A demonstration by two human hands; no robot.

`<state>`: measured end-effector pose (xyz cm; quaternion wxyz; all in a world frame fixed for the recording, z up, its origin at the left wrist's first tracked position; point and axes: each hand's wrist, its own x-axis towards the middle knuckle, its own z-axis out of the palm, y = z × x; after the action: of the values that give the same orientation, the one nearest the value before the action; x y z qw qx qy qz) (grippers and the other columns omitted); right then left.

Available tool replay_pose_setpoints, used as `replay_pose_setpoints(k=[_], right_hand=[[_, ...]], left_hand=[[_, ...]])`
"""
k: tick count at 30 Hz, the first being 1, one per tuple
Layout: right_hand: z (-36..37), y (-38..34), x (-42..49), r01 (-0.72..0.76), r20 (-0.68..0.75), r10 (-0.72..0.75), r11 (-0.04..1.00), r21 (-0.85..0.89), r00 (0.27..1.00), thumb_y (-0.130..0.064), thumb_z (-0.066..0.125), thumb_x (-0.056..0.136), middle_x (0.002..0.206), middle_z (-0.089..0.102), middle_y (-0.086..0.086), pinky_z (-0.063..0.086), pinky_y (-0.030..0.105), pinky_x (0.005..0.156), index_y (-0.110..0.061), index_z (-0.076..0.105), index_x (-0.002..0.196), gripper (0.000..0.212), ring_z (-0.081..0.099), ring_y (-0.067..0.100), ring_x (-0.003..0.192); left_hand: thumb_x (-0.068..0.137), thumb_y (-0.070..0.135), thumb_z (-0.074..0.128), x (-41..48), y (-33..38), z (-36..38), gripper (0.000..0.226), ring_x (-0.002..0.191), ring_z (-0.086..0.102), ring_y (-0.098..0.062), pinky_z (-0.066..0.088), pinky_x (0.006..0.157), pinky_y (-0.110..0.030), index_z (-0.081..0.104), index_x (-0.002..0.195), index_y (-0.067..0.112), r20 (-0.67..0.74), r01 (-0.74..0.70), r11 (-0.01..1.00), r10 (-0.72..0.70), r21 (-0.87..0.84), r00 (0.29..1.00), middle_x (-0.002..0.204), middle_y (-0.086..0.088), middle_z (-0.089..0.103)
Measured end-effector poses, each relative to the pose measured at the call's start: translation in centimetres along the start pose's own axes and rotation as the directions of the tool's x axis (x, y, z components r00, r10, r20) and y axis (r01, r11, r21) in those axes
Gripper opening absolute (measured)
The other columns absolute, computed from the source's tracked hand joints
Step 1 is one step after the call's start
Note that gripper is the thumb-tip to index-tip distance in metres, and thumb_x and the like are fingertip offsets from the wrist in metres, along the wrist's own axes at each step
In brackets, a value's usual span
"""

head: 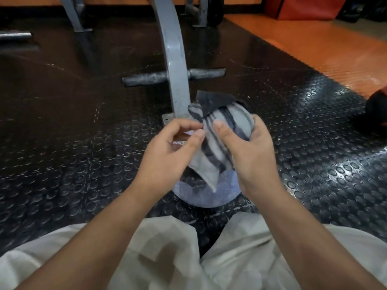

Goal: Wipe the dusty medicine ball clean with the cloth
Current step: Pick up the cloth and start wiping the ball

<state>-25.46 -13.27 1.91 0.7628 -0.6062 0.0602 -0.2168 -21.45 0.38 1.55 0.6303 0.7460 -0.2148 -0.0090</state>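
The dusty blue-grey medicine ball [201, 195] rests on the black studded rubber floor [83, 164], mostly hidden under hands and cloth. The right hand [251, 155] grips the bunched grey striped cloth [222, 122]; the left hand [173, 149] pinches its edge. A dark ball [377, 105] is cut off at the right. Behind stand a grey steel machine frame [176, 70] and orange flooring [335, 49]

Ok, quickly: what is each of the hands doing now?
Left hand: pinches the cloth edge.
Right hand: grips the bunched cloth.
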Motion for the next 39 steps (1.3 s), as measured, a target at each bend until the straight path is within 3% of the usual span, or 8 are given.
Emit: replay_pose_setpoints(k=[4,10,17,22,24,30,35,39], right_hand=[[0.8,-0.1,-0.7,0.073,0.170,-0.051,0.990,-0.121,0.984,-0.025,0.063,0.084,0.062,0.056,0.001,0.046,0.025,0.054,-0.022,0.058,0.067,0.018,0.051,0.012,0.056],[0.8,0.3,-0.7,0.269,0.336,-0.171,0.925,-0.269,0.926,-0.034,0.056,0.084,0.106,0.058,-0.007,0.044,0.025,0.097,-0.018,0.066,0.095,0.021,0.056,0.004,0.104],[1.1,0.0,-1.3,0.127,0.537,-0.072,0.990,-0.065,0.841,-0.006,0.052,0.086,0.108,0.064,-0.013,0.043,0.018,0.095,-0.019,0.061,0.099,0.020,0.058,-0.001,0.105],[1.1,0.9,-1.5,0.170,0.439,-0.008,0.928,-0.331,0.898,-0.048,0.065,0.069,0.138,0.037,-0.009,0.030,0.019,0.110,-0.041,0.057,0.099,0.032,0.032,-0.004,0.134],[1.3,1.2,-1.9,0.111,0.435,0.037,0.944,-0.310,0.900,-0.047,0.069,0.067,0.139,0.039,-0.006,0.032,0.021,0.110,-0.038,0.055,0.100,0.037,0.035,-0.002,0.133],[1.5,0.5,-1.5,-0.061,0.388,0.121,0.985,-0.163,0.914,0.002,0.062,0.086,0.082,0.060,-0.003,0.048,0.018,0.071,-0.007,0.056,0.096,0.015,0.055,0.007,0.074],[0.3,-0.2,-0.1,-0.149,0.168,0.169,0.981,-0.124,0.971,0.000,0.057,0.089,0.071,0.066,-0.013,0.052,0.020,0.065,-0.018,0.064,0.089,0.020,0.061,0.003,0.065],[-1.4,-1.0,1.4,-0.236,0.076,0.236,0.972,-0.015,0.969,-0.013,0.055,0.094,0.080,0.071,-0.008,0.054,0.025,0.063,-0.026,0.066,0.097,0.017,0.067,0.008,0.071]], left_hand=[[0.085,0.045,0.067,-0.1,-0.4,0.2,0.048,0.112,0.063,-0.009,0.049,0.094,-0.029,0.057,0.126,0.021,0.081,0.079,0.988,-0.068,-0.131,0.994,0.117,0.005,0.067],[0.077,0.043,0.050,0.0,0.5,0.3,0.046,0.114,0.063,-0.022,0.046,0.103,-0.046,0.063,0.114,0.020,0.083,0.265,0.784,-0.265,-0.562,0.961,0.116,-0.005,0.070],[0.074,0.048,0.045,-0.1,0.4,0.1,0.061,0.120,0.061,-0.026,0.042,0.107,-0.048,0.056,0.128,0.022,0.054,0.236,0.733,-0.263,-0.639,0.963,0.126,-0.011,0.065],[0.075,0.045,0.057,-0.6,0.4,0.9,0.055,0.120,0.061,-0.019,0.044,0.107,-0.040,0.059,0.123,0.018,0.040,0.207,0.736,-0.238,-0.645,0.970,0.128,-0.007,0.064],[0.081,0.034,0.057,-0.7,-0.1,1.2,0.042,0.124,0.057,-0.016,0.042,0.107,-0.037,0.061,0.120,0.020,0.060,0.202,0.756,-0.212,-0.622,0.975,0.132,-0.005,0.062],[0.098,0.027,0.046,0.3,-1.4,0.9,0.027,0.116,0.063,-0.020,0.046,0.103,-0.040,0.070,0.109,0.028,0.115,0.347,0.835,-0.331,-0.428,0.937,0.123,-0.005,0.067],[0.098,0.045,0.048,0.7,-1.5,0.6,0.014,0.113,0.049,0.011,0.035,0.104,-0.016,0.060,0.106,0.043,0.070,0.308,0.951,-0.307,0.002,0.949,0.122,0.017,0.051],[0.093,0.038,0.056,0.4,-2.5,1.1,0.038,0.129,0.025,0.001,0.018,0.108,-0.017,0.048,0.130,0.036,0.064,0.090,0.922,-0.123,0.377,0.990,0.129,0.019,0.033]])
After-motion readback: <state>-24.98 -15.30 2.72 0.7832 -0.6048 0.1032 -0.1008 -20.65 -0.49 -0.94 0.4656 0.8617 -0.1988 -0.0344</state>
